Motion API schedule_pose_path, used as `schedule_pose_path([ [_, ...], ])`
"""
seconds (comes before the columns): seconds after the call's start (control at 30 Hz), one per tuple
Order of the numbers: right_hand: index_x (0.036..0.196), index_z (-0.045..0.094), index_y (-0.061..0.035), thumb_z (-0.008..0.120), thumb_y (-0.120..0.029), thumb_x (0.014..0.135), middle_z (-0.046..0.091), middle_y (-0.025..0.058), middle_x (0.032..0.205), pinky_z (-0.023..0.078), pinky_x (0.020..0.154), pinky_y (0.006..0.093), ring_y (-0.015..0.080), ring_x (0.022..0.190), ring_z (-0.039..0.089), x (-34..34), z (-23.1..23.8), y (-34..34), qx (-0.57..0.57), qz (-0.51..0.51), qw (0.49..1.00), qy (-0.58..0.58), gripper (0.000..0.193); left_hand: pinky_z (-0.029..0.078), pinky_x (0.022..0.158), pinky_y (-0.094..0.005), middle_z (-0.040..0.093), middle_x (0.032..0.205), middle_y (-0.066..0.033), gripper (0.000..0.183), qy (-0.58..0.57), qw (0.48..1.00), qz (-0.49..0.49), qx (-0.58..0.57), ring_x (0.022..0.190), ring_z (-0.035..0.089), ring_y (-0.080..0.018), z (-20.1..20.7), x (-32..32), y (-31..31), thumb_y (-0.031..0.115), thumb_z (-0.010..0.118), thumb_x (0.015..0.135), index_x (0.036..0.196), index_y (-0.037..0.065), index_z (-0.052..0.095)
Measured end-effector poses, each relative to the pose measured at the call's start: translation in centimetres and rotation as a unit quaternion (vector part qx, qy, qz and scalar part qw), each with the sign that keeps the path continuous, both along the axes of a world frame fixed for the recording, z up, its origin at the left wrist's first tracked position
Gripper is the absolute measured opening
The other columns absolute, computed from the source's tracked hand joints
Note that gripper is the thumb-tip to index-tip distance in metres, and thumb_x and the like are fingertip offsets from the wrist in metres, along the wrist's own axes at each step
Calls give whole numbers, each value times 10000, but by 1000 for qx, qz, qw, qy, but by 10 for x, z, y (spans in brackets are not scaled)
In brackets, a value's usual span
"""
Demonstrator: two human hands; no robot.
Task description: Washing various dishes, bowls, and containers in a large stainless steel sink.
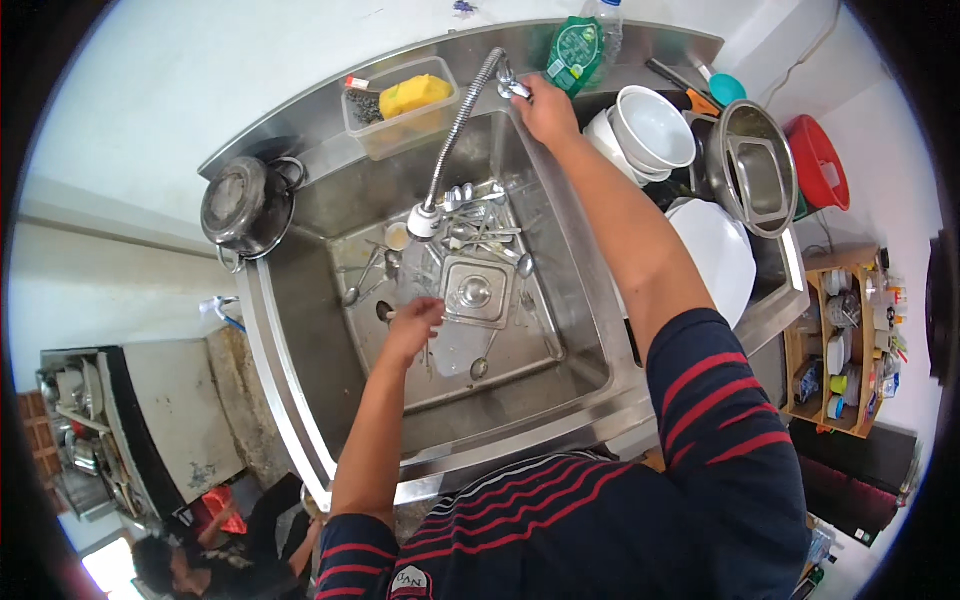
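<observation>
My right hand (548, 110) is closed on the faucet lever (516, 90) at the back edge of the steel sink (570, 372). The flexible metal spout (463, 130) arches down to a white spray head (424, 220) over the basin. Below that head, my left hand (414, 326) hovers with loosely bent fingers apart; I see nothing held in it. Beside it on the basin floor lies a square steel lid (477, 291) with a round knob. Spoons and forks (482, 237) are scattered around, and a small pale cup (398, 236) sits among them.
A clear tub (396, 140) with a yellow sponge (415, 95) and a steel pot (240, 205) stand on the rim. On the right are white bowls (655, 128), a large white plate (712, 255), steel bowls (752, 165) and a green pouch (575, 55). Another person (215, 550) is at lower left.
</observation>
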State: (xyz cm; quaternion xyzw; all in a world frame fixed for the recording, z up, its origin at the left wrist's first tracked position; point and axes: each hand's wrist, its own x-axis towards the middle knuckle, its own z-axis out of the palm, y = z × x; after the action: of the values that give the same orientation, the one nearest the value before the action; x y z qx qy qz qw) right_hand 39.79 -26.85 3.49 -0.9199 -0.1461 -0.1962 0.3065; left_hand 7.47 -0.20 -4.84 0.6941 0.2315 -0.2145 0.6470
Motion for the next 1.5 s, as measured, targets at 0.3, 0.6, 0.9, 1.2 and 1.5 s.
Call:
schedule_pose_path([
  [0.3,1027,617,-16,522,-271,933,651,244,949,475,810,517,438,906,613,7,-16,4,72,-5,997,-36,287,493,763,-304,648,1054,-63,346,-8,999,15,36,928,607,-160,57,-91,9,270,638,911,1167,39,616],
  [0.6,1225,560,37,615,-343,855,640,282,1046,480,887,447,422,1007,613,-25,4,10,180,-146,966,112,533,493,748,-291,671,988,-63,297,15,998,15,63,897,612,-139,57,-113,-16,268,642,905,1068,21,664],
  [0.9,1099,655,-49,727,-210,787,692,133,925,528,712,376,266,791,672,-268,42,-108,214,-95,970,72,359,466,649,-258,676,901,-50,263,-62,987,-27,147,719,576,-104,33,-101,-46,236,668,879,1008,7,671],
  [1.2,1302,496,-43,734,-376,747,653,205,1106,473,896,454,389,1008,621,-334,12,-323,-146,-414,861,256,689,507,712,-279,692,987,-97,335,-88,975,-121,163,824,644,-151,43,-78,-88,226,667,879,1121,-6,644],
  [1.5,1105,630,54,663,-186,845,693,144,972,498,796,338,257,875,662,-349,13,-340,146,-350,908,180,355,475,749,-268,668,1016,-56,328,-107,983,-136,66,873,594,-121,58,-75,-105,232,643,911,1148,6,627],
])
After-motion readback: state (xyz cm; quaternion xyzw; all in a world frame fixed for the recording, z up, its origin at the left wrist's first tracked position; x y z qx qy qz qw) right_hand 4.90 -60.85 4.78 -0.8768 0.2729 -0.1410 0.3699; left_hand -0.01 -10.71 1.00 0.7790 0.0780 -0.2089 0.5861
